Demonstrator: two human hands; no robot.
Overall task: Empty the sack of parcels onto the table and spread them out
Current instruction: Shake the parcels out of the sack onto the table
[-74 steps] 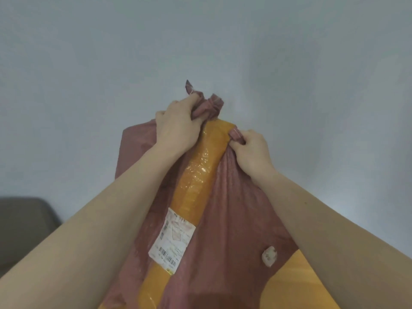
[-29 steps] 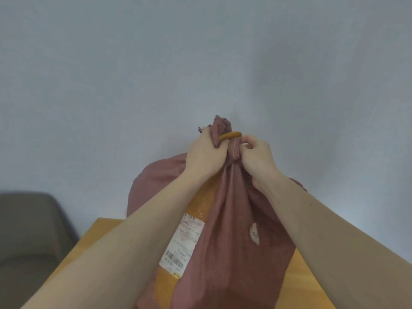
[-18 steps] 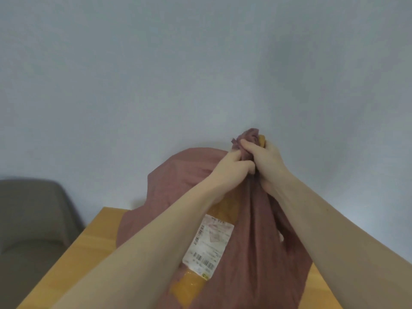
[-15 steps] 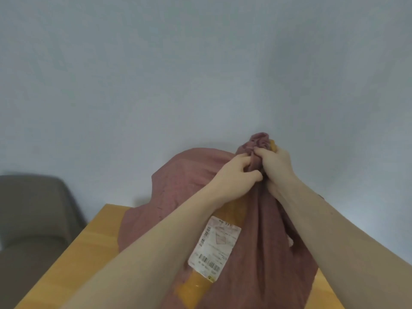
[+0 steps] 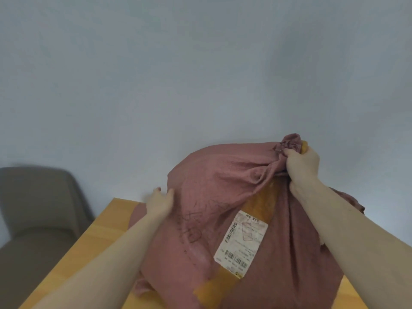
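A bulging dusty-red cloth sack (image 5: 225,175) stands on the wooden table (image 5: 104,230), leaning to the left. A strip of orange-brown tape (image 5: 263,201) runs down its front with a white shipping label (image 5: 242,241) stuck on it. My right hand (image 5: 301,163) is clenched around the gathered neck of the sack at the upper right. My left hand (image 5: 159,202) lies flat against the sack's left side, fingers spread. The parcels are hidden inside the sack.
A grey upholstered chair (image 5: 38,206) stands left of the table. A plain pale wall (image 5: 178,74) fills the background right behind the table's far edge. Bare tabletop shows to the left of the sack.
My left hand has let go of the sack's neck and moved down to its left side. The sack has tipped leftwards, while my right hand keeps the neck and has shifted right.
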